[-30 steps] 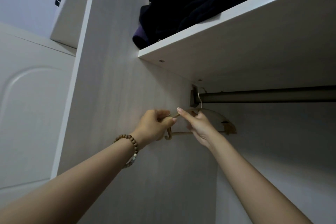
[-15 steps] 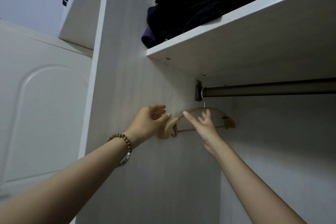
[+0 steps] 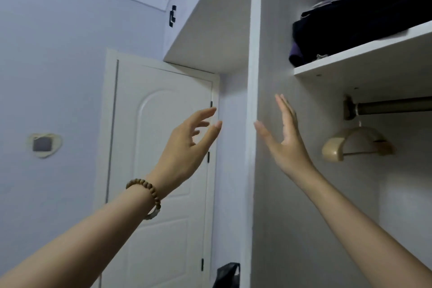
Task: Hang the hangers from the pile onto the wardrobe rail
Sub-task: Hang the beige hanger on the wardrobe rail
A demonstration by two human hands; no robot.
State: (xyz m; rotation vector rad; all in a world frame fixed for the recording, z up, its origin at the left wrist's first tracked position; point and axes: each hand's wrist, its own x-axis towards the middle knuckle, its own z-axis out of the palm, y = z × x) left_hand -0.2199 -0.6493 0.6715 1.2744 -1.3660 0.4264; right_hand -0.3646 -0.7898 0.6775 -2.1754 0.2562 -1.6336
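Both bare forearms are raised from the lower corners of the frame toward the wardrobe. The left hand (image 3: pixel 187 147) is held in front of a white door (image 3: pixel 163 194), with a beaded bracelet (image 3: pixel 147 194) worn at the wrist. The right hand (image 3: pixel 287 145) is lifted just inside the wardrobe's white front edge (image 3: pixel 253 77), which stands between the two hands. The left hand's fingers are spread and loosely bent, and nothing is held. The right hand is shown flat, fingers straight and together, thumb stretched out, also with nothing in it. Whether it brushes the side panel cannot be told. A wooden hanger (image 3: pixel 353 145) is seen hooked on the rail (image 3: pixel 395 108) at its left end, just beside the bracket (image 3: pixel 348 107) and apart from the right hand. Open rail is shown running off to the right, with free space below it. Above, a white shelf (image 3: pixel 364 61) is loaded with dark clothes (image 3: pixel 362 18).
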